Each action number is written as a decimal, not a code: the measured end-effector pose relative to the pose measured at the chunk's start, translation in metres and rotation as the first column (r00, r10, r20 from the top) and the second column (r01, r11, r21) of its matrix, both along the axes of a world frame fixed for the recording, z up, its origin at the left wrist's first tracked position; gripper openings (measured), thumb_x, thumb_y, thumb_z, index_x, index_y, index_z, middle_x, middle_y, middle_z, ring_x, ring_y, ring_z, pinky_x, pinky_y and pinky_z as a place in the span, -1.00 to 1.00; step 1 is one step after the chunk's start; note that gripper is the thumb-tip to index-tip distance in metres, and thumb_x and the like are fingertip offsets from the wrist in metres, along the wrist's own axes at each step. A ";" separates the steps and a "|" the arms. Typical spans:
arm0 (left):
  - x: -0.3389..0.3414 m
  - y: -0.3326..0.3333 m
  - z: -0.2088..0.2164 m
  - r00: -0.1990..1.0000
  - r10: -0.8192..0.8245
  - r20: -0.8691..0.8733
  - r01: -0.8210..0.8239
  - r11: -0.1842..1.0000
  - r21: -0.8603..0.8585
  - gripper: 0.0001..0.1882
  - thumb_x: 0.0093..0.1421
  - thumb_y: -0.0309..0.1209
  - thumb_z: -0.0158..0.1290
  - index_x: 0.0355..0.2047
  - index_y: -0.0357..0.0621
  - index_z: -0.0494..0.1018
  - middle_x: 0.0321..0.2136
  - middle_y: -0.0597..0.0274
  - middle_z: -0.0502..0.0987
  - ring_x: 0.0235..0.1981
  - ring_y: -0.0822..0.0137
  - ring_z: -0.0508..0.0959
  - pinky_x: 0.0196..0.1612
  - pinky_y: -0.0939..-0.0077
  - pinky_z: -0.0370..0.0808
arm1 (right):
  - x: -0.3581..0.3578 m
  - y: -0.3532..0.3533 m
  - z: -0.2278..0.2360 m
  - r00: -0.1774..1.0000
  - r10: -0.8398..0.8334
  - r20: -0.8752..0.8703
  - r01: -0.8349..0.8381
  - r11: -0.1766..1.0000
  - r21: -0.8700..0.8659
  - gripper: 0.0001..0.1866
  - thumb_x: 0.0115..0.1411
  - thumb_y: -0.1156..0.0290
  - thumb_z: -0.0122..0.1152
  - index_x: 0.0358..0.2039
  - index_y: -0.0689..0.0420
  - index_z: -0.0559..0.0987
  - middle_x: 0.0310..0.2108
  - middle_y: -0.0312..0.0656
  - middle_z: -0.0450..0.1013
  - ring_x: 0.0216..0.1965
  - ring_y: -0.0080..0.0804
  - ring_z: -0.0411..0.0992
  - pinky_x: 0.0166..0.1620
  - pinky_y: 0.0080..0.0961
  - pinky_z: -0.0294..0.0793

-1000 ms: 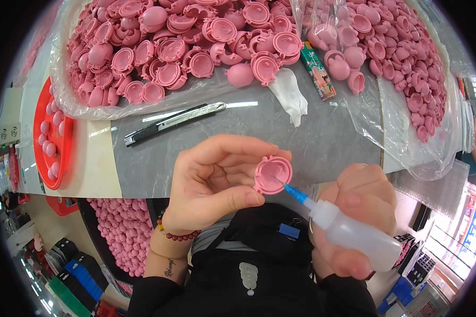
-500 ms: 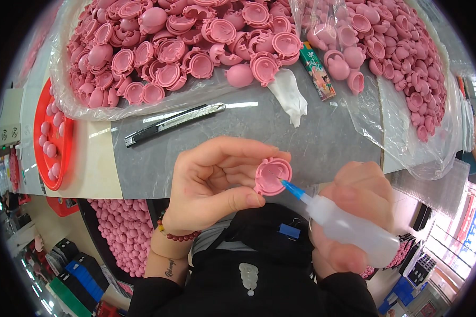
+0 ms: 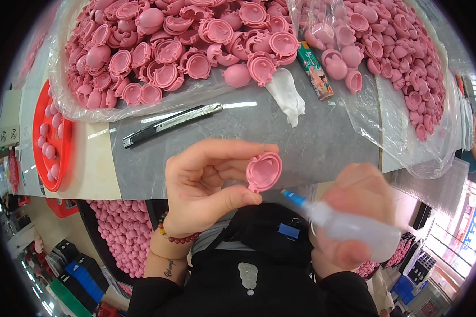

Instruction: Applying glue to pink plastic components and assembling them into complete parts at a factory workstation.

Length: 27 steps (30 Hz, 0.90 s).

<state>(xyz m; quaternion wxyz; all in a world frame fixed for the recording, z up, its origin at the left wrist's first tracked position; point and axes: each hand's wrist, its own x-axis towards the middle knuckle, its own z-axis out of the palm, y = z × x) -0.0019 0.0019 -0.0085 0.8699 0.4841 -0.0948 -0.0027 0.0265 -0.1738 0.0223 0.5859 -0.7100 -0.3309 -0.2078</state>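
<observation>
Between thumb and fingers, my left hand [image 3: 206,182] pinches a pink plastic half shell [image 3: 264,171], its hollow side turned up and to the right. My right hand [image 3: 357,211] is wrapped round a translucent white squeeze bottle [image 3: 349,227] with a blue tapered nozzle [image 3: 293,198]. The nozzle tip points at the shell from the lower right, a short gap apart from it. Motion blurs the right hand and the bottle. What the bottle contains cannot be made out.
Pink half shells heap in a clear plastic bag [image 3: 111,113] at the back, with another pile [image 3: 402,63] at right. A utility knife [image 3: 172,125], crumpled white tissue [image 3: 286,98] and green box [image 3: 316,71] lie on the grey table. A red tray [image 3: 64,158] and a bin of pink balls [image 3: 120,232] stand left.
The nozzle tip has come out of the shell and sits apart from it. My left hand has shifted slightly left with the shell, which is tilted more to the side.
</observation>
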 end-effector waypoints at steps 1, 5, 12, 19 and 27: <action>-0.001 -0.001 -0.001 0.999 0.032 0.012 -0.032 0.999 0.029 -0.53 -0.14 -0.72 0.12 -0.15 -0.46 0.29 -0.16 -0.18 0.40 -0.15 0.19 0.47 -0.12 0.41 0.45 | 0.000 0.000 -0.002 1.000 0.000 -0.001 0.000 1.000 0.000 -0.36 0.08 -0.18 -0.18 -0.48 0.28 0.43 -0.64 -0.19 0.22 -0.67 -0.51 0.09 -0.65 -0.60 -0.04; -0.002 -0.003 -0.002 0.989 0.117 0.087 -0.123 0.990 0.071 -0.53 -0.18 -0.74 0.14 -0.17 -0.46 0.32 -0.18 -0.13 0.40 -0.16 0.20 0.47 -0.12 0.42 0.45 | 0.008 0.000 -0.005 0.997 0.068 0.048 -0.078 0.967 0.243 -0.43 0.11 -0.05 -0.14 -0.35 0.32 0.43 -0.60 -0.17 0.26 -0.62 -0.48 0.16 -0.62 -0.59 0.04; 0.000 -0.004 0.002 0.984 0.144 0.104 -0.158 0.978 0.138 -0.55 -0.22 -0.73 0.16 -0.21 -0.44 0.38 -0.23 -0.04 0.40 -0.20 0.24 0.46 -0.14 0.45 0.46 | 0.039 -0.016 -0.006 0.888 -0.386 -0.250 0.388 0.920 -0.044 -0.70 -0.04 0.43 0.17 -0.28 0.30 0.45 -0.39 -0.16 0.45 -0.41 -0.61 0.32 -0.41 -0.72 0.26; 0.000 -0.003 -0.001 0.991 0.113 0.069 -0.117 0.991 0.057 -0.51 -0.18 -0.68 0.17 -0.17 -0.46 0.31 -0.22 -0.08 0.42 -0.18 0.22 0.46 -0.10 0.42 0.43 | 0.046 -0.021 -0.025 0.886 -0.342 -0.314 0.250 0.922 -0.297 -0.59 -0.17 0.54 0.25 -0.23 0.23 0.42 -0.30 -0.28 0.45 -0.38 -0.57 0.35 -0.32 -0.71 0.27; 0.002 0.008 0.000 0.983 -0.109 -0.149 0.072 0.969 -0.236 -0.48 -0.07 -0.53 0.14 -0.10 -0.42 0.23 -0.18 -0.15 0.41 -0.11 0.20 0.44 -0.04 0.41 0.36 | 0.074 -0.079 0.001 0.742 -0.644 0.185 0.636 0.589 -0.498 -0.58 -0.04 0.45 0.13 -0.10 0.15 0.39 -0.02 -0.19 0.29 -0.09 -0.39 0.27 -0.13 -0.45 0.25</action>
